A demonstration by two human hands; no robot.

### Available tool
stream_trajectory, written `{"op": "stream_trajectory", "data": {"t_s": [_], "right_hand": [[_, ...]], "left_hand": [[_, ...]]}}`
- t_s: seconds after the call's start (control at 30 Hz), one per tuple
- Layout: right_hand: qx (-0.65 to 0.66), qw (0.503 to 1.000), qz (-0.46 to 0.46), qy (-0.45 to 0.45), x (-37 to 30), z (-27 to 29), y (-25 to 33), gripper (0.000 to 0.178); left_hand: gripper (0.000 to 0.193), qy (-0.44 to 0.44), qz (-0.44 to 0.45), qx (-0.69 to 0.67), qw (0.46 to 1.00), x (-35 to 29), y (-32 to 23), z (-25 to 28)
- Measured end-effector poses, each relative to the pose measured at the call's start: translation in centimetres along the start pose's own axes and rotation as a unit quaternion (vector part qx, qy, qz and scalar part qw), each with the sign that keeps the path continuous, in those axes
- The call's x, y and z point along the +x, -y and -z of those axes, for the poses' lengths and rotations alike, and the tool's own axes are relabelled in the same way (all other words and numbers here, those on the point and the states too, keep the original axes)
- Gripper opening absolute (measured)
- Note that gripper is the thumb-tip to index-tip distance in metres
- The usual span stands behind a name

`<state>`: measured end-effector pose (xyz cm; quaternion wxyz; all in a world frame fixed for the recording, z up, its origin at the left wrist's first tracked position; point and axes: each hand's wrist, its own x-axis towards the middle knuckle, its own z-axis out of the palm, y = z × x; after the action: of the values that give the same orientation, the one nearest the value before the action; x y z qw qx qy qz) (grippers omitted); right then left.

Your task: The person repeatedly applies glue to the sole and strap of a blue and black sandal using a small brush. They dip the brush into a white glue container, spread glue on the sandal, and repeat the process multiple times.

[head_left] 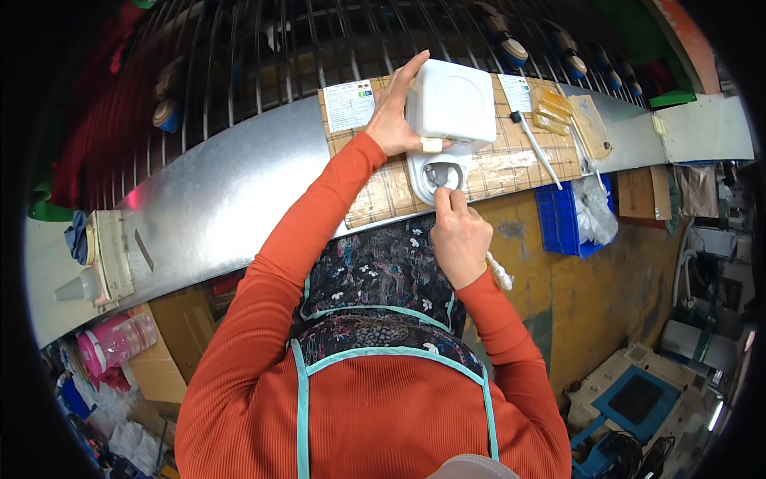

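Note:
A white, square-bottomed plastic jug (455, 100) lies tipped on the bench, its flat base facing up and away. My left hand (392, 118) grips its left side, fingers along the wall and the thumb, wrapped in a pale band, across the near side. The jug's narrower near end has a rounded opening (435, 177), with something white inside. My right hand (463, 239) is closed, its fingertips pinched at that opening. A bunched white cloth (500, 273) sticks out of the right fist near the wrist; the part inside the hand is hidden.
Plaid-patterned cardboard (367, 195) covers part of the metal bench (231, 168). Right of the jug lie a black-headed white stick (537, 148), yellow translucent blocks (550, 110) and a printed sheet (516, 92). A blue crate (558, 219) holds white plastic. Metal bars (319, 40) run behind.

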<state>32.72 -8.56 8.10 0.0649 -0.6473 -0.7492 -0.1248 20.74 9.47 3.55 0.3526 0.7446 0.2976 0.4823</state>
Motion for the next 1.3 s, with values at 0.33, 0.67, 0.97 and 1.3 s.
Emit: {"op": "stream_trajectory", "data": {"t_s": [0.33,0.67,0.97,1.3], "right_hand": [[0.049,0.996,-0.066,-0.047,0.6,-1.0,0.7,0.020],[0.160,0.984,-0.077,-0.002,1.6,-0.7,-1.9,0.019],[0.330,0.911,0.091,0.231,6.3,0.0,-8.8,0.011],[0.135,0.986,0.099,-0.006,3.8,-0.3,-6.8,0.009]], "left_hand": [[0.136,-0.011,-0.007,0.016,1.000,0.0,0.0,-0.1],[0.137,-0.021,-0.032,0.016,0.999,0.2,0.5,-0.1],[0.137,-0.026,-0.031,0.012,0.999,0.2,0.6,0.0],[0.138,-0.019,-0.033,0.003,0.999,0.2,0.2,0.0]]}}
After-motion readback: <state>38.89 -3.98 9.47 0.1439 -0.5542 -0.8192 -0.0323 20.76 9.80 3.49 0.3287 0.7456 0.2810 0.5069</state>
